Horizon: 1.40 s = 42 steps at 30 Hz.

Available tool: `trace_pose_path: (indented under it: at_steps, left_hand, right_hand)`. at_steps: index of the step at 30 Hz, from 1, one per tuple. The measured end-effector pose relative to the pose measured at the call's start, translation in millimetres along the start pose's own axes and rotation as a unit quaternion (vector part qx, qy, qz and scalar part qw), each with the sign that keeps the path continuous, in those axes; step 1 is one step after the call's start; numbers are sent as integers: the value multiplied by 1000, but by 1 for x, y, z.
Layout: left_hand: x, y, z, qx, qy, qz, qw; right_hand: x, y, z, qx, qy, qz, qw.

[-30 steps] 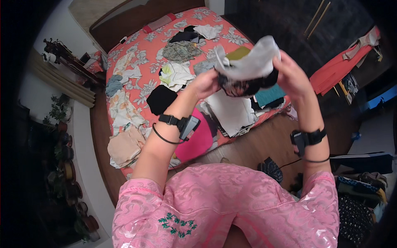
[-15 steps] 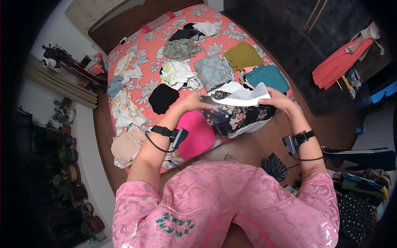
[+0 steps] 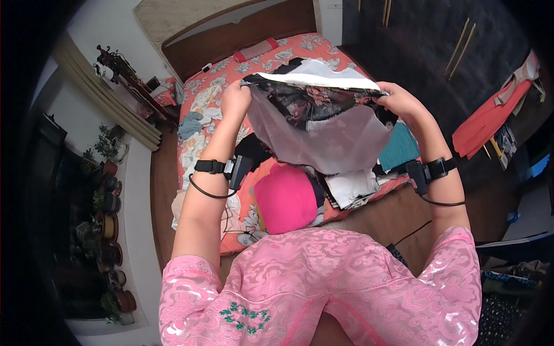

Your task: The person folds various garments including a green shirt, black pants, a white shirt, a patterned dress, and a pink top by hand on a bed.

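Stretched between my two hands above the bed hangs a black floral garment (image 3: 309, 104) with a white band along its top and a sheer greyish layer (image 3: 323, 147) below; its exact kind is unclear. My left hand (image 3: 235, 98) is closed on its upper left corner. At the opposite upper corner, my right hand (image 3: 397, 101) pinches the fabric. Below the garment, on the bed's near edge, lie a bright pink folded cloth (image 3: 287, 199) and a white folded cloth (image 3: 352, 187). A black cloth (image 3: 251, 151) shows partly behind my left forearm, and a teal cloth (image 3: 399, 147) lies near my right forearm.
The bed has a coral floral sheet (image 3: 199, 106) and a dark wooden headboard (image 3: 242, 34). Dark wardrobe doors (image 3: 427, 69) stand on the right, with a coral garment (image 3: 487, 130) hanging there. Potted plants (image 3: 109, 230) line the left side.
Both hands have risen and moved farther out over the bed, spreading the floral garment wide. Its sheer layer now hangs down, and the white folded cloth beneath has come into view.
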State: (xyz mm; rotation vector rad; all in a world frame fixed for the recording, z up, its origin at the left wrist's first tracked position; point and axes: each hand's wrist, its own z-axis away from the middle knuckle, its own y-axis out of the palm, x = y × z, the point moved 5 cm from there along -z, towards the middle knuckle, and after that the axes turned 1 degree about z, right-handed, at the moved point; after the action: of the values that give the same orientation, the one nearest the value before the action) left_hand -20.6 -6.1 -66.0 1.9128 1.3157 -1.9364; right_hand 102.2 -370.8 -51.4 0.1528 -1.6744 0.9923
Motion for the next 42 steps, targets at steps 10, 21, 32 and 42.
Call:
trace_pose_path:
  at_steps: [10, 21, 32, 42]
  left_hand:
    - [-15, -50, -31, -122, 168, -28, 978]
    - [-25, -27, -13, -120, 158, -138, 970]
    - [-94, 9, 62, 253, 77, 347, 900]
    - [-94, -27, 34, 283, 201, 39, 937]
  right_hand:
    - [84, -20, 2, -259, -255, 287, 886]
    - [126, 51, -24, 88, -85, -392, 912]
    - [167, 116, -28, -28, -388, -48, 920]
    - [61, 117, -81, 15, -98, 70, 993]
